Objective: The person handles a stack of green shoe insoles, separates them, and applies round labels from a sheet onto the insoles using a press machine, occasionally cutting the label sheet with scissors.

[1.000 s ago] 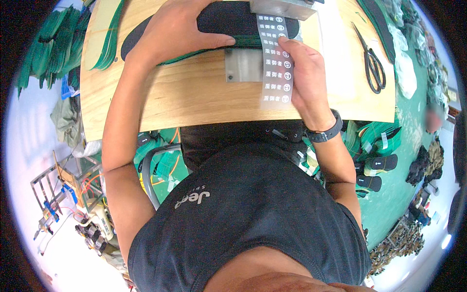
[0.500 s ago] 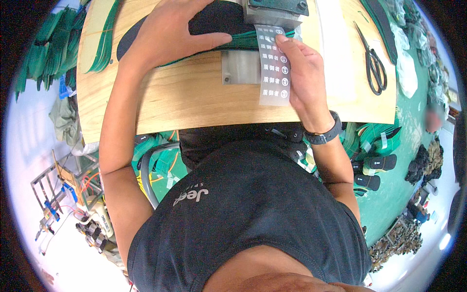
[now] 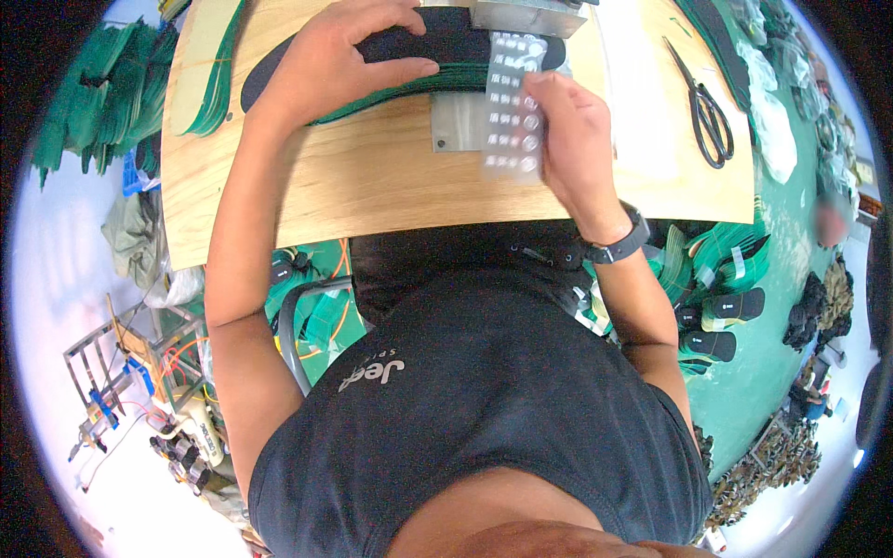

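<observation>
- Head view: the left hand (image 3: pixel 330 65) is laid at the left part of a stack of black, sole-shaped pads (image 3: pixel 446 48) with green edges; thumb and fingers are spread apart, thumb along the near edge. Whether pressure is applied cannot be told.
- A translucent strip (image 3: pixel 510 112) with rows of white print is pinched between thumb and fingers of the right hand (image 3: pixel 575 130), at the strip's right edge. Print is blurred.
- Hands are held apart from each other, strip between them.
- Strip's far end is seen at the near edge of a metal block (image 3: pixel 528 17); contact cannot be told. Pad stack's right part is crossed by the strip in view.
- A metal plate (image 3: pixel 454 126) is partly covered by stack and strip.
- Black scissors (image 3: pixel 699 95) are laid on the wooden tabletop (image 3: pixel 372 186), right of the right hand.
- Green-edged layers (image 3: pixel 216 84) are placed at the table's far left.
- A dark watch (image 3: pixel 625 244) is worn on the right wrist.
</observation>
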{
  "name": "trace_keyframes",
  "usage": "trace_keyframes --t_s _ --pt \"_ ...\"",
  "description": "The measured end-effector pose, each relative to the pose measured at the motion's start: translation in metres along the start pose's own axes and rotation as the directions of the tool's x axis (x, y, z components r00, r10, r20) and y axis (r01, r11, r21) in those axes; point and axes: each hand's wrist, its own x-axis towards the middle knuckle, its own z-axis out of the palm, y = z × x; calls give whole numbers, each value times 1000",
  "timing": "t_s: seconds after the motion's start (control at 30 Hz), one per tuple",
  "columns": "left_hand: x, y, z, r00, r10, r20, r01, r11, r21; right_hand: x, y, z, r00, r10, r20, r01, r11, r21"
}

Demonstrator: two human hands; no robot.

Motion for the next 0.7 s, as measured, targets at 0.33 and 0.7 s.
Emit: trace_keyframes --t_s 0.33,0.7 --pt "-14 -20 2 882 -471 17 469 880 72 -9 -13 -32 948 -21 -317 99 968 231" --pt "-14 -19 -6 895 -445 42 434 844 -314 9 -2 -15 997 78 14 -78 997 3"
